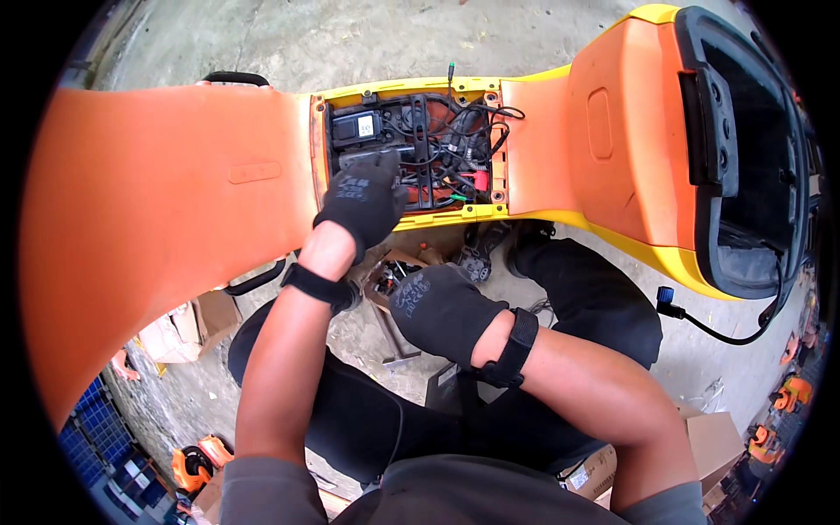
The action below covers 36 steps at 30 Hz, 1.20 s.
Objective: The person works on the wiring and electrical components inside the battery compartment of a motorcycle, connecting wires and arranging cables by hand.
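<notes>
My left hand, in a black work glove, reaches over the open compartment in the middle of an orange and yellow vehicle body. Its fingers curl down at the near left of the compartment and what they grip is hidden. Around them lie a black control box with a white label, a black cross bracket, tangled black cables and a red connector. Lower down, my right hand, gloved too, is closed beside a small cardboard box of dark parts; its fingertips are out of sight.
Orange panels spread to the left and right. A black-rimmed end stands at the right, with a cable and blue-tipped connector hanging off. Cardboard boxes and orange parts lie on the concrete floor.
</notes>
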### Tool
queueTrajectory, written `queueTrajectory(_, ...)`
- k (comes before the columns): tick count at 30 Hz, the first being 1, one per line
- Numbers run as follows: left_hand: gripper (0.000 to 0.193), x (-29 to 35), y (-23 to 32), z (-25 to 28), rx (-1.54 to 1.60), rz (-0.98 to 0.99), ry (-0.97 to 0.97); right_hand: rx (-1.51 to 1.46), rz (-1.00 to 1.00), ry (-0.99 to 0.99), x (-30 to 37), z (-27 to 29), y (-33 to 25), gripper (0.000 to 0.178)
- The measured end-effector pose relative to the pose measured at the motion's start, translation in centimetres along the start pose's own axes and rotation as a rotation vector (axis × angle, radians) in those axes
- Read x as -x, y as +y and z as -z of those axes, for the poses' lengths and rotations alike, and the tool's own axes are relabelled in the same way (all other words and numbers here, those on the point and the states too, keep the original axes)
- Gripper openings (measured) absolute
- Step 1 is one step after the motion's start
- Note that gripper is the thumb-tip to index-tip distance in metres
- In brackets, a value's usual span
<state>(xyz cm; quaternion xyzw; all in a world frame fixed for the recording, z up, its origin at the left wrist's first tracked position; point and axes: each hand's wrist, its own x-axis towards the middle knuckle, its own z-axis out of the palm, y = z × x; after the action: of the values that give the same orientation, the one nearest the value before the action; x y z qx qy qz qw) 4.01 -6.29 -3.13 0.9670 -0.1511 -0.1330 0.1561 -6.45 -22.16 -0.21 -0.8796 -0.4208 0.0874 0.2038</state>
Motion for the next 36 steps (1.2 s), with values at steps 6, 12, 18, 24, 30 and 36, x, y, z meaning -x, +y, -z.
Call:
queueTrajectory(6,0.046,2.3,0.4,1.0,-0.145,0.072,-0.19,-0.024,0.007,-0.06,-0.3,-0.1,-0.7,0.007)
queueTrajectory(12,0.038,3.4,0.3,1.5,-0.161,0.055,-0.075,0.01,0.085,-0.087,-0.5,-1.2,-0.7,0.008)
queueTrajectory(18,0.033,3.7,0.9,2.0,-0.142,0.069,-0.068,-0.033,-0.008,-0.12,-0.9,-1.2,-0.7,0.008)
queueTrajectory(24,0.031,3.5,1.0,3.2,-0.184,0.151,-0.095,-0.051,0.025,-0.066,-0.7,-2.4,-0.3,0.009)
queueTrajectory(30,0.032,3.3,0.5,3.4,-0.156,0.194,-0.083,-0.009,0.038,-0.129,-0.8,-2.4,-0.3,0.009)
queueTrajectory(36,0.032,3.3,0.4,3.2,-0.153,0.158,-0.043,-0.015,0.074,-0.076,-0.7,-2.3,0.0,0.008)
